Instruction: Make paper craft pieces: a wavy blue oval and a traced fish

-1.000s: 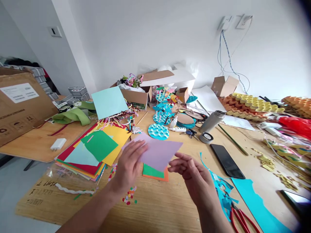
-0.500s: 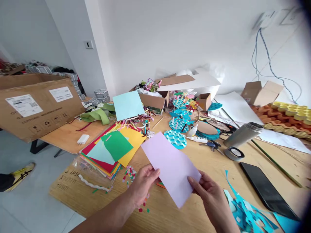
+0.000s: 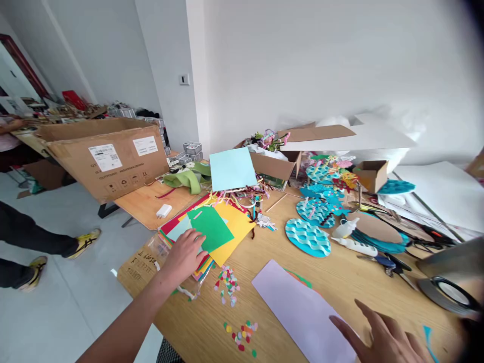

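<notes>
My left hand (image 3: 183, 257) reaches over a stack of coloured paper, its fingers at the edge of a green sheet (image 3: 212, 229) and a pale blue sheet (image 3: 177, 231). The thumb is apart and nothing is visibly gripped. Below the green sheet lies a yellow sheet (image 3: 236, 232). A lilac sheet (image 3: 298, 312) lies on the table, with green and orange edges showing beneath it. My right hand (image 3: 389, 338) is at its right end, thumb over the paper and fingers spread. Small round paper dots (image 3: 227, 285) are scattered between the stack and the lilac sheet.
Blue wavy-paper ovals (image 3: 307, 237), a glue bottle (image 3: 355, 246) and scissors (image 3: 389, 264) sit on the right. A metal flask (image 3: 449, 267) lies beyond my right hand. Behind stands a pale blue card (image 3: 232, 169). A large carton (image 3: 124, 161) and another person's legs (image 3: 34, 237) are at left.
The lilac sheet, held in both hands before, now lies on the table. My left hand has let go and moved left to the paper stack; my right hand has opened. The view has turned left.
</notes>
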A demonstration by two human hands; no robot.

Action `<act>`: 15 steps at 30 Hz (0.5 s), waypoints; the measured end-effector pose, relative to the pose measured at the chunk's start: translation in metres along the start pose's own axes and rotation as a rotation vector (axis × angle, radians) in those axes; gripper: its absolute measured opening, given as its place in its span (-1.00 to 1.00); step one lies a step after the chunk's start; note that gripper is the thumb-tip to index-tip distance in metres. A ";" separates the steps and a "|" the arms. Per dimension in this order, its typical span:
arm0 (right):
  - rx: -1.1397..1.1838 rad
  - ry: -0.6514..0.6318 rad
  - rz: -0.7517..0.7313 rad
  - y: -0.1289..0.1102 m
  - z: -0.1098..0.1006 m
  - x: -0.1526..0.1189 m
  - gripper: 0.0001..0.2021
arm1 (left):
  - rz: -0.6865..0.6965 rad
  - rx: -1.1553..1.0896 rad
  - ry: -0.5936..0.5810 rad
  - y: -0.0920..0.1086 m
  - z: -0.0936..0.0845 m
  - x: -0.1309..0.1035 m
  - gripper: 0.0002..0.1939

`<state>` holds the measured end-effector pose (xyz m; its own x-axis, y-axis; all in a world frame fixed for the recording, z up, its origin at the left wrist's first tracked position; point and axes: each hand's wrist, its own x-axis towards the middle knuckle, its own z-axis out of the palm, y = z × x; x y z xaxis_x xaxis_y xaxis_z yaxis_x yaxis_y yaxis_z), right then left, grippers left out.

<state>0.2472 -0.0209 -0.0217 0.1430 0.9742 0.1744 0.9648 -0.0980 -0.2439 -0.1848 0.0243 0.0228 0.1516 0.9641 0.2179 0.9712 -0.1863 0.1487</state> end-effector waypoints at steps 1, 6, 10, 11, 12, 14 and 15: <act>0.029 0.014 -0.027 -0.009 -0.003 0.004 -0.27 | 0.010 0.023 -0.041 -0.004 -0.001 0.001 -0.62; 0.367 -0.110 -0.143 -0.084 -0.019 0.033 -0.50 | 0.012 0.090 -0.211 -0.004 0.001 0.008 -0.50; 0.586 -0.191 -0.258 -0.147 -0.017 0.057 -0.66 | 0.028 0.102 -0.246 -0.004 0.003 0.011 -0.47; 0.638 -0.240 -0.261 -0.161 -0.013 0.063 -0.69 | 0.035 0.102 -0.251 -0.005 0.002 0.011 -0.47; 0.690 -0.305 -0.236 -0.174 -0.008 0.070 -0.72 | 0.042 0.102 -0.256 -0.007 0.002 0.011 -0.46; 0.780 -0.488 -0.107 -0.196 0.006 0.083 -0.78 | 0.059 0.105 -0.262 -0.008 0.001 0.012 -0.45; 0.822 -0.564 -0.002 -0.206 0.015 0.089 -0.81 | 0.067 0.108 -0.263 -0.009 0.001 0.013 -0.44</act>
<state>0.0582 0.0890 0.0302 -0.1900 0.9491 -0.2513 0.4822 -0.1328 -0.8659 -0.1913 0.0385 0.0232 0.2452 0.9688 -0.0355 0.9691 -0.2440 0.0360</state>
